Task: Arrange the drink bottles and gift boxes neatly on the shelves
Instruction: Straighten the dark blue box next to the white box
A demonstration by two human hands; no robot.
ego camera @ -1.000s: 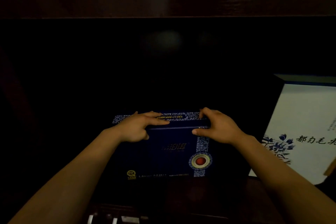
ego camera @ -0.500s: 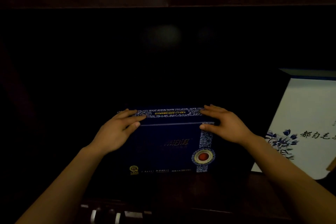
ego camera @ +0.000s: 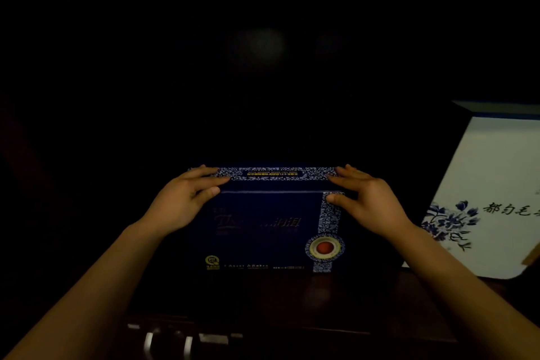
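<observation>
My blue gift box (ego camera: 263, 228) looks like smooth printed card. The shelf (ego camera: 292, 298) at lower centre is dark, faintly glossy wood.

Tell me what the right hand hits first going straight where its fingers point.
The right hand touches the blue gift box; sliding leftward across its top, it would likely meet the left hand first, though depth is unclear.

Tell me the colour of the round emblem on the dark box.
The emblem on the box has a red centre, gold ring and blue-and-white rim. Head view.
</observation>
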